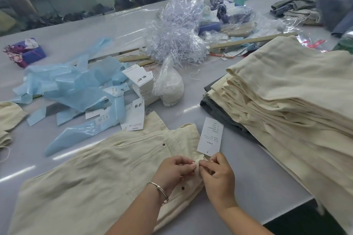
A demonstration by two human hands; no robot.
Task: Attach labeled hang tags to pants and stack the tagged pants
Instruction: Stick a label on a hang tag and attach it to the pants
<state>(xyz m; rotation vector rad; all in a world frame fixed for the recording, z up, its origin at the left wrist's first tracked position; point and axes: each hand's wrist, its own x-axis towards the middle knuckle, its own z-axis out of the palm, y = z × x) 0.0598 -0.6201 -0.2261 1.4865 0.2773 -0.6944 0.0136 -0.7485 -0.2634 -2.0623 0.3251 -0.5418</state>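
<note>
So the big stack of cream pants [298,89] sits off to the person's right, long fold edges running away from them, way closer to the right hand [217,175] than the left hand [175,170]. Current pants [99,173] lie flat on the table [254,175], waistband right under both hands. Both pinch the waistband loop, hang tag [210,137] standing just above their fingertips, so I'd guess it's mid-tying.
</note>
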